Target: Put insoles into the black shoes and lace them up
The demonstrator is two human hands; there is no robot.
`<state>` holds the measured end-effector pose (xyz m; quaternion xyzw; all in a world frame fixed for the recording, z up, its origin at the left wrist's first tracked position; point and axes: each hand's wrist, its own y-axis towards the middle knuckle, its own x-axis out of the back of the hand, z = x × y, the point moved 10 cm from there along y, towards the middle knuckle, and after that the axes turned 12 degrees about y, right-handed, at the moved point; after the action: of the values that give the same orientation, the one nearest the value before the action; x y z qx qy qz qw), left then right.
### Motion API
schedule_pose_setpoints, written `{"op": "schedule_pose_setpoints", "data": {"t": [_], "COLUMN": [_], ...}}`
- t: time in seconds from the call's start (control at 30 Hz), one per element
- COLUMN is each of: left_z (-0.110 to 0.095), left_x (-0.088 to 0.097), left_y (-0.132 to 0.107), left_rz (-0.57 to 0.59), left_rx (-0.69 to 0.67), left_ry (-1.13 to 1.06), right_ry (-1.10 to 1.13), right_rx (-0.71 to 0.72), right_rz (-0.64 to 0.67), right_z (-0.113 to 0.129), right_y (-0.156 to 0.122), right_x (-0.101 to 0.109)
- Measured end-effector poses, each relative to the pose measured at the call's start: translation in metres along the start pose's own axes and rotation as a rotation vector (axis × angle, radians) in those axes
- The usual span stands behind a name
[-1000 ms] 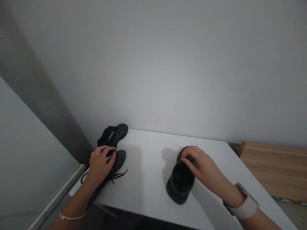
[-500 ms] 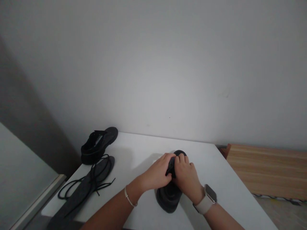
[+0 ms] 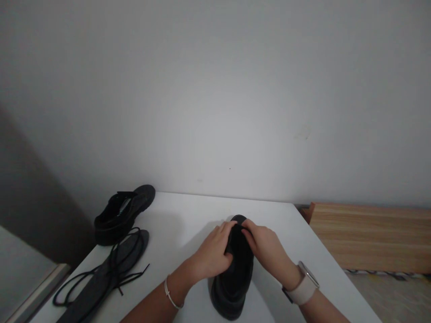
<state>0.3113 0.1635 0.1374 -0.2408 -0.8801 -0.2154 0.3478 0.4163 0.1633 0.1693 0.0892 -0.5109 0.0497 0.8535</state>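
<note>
A black shoe rests on the white table in front of me, its toe pointing away and its dark opening facing up. My left hand is closed round the left edge of the opening, thumb at the inside rim. With bent fingers, my right hand grips the upper near the front of the opening, on the right side. Both hands cover part of the shoe's front. No lace shows in this shoe.
On the left stands a second black shoe. Nearer to me lies a grey insole with loose black shoelaces over it. The white table meets a grey wall behind. A wooden panel is at the right.
My hands have moved apart, baring the shoe's opening that they covered before. My right hand has shifted to the right side of the shoe. The view has shifted slightly.
</note>
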Motion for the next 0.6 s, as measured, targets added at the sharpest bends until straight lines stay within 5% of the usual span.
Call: {"op": "schedule_pose_setpoints", "data": {"t": [0.33, 0.6], "left_z": [0.044, 0.052], "left_x": [0.01, -0.002], "left_y": [0.033, 0.023], "left_rz": [-0.12, -0.29], "left_rx": [0.148, 0.207], "left_ry": [-0.228, -0.5], "right_ry": [0.371, 0.717], "right_rx": [0.067, 0.167], "right_rz": [-0.087, -0.158], "right_z": [-0.013, -0.022], "right_y": [0.024, -0.007], "right_x": [-0.005, 0.0]}}
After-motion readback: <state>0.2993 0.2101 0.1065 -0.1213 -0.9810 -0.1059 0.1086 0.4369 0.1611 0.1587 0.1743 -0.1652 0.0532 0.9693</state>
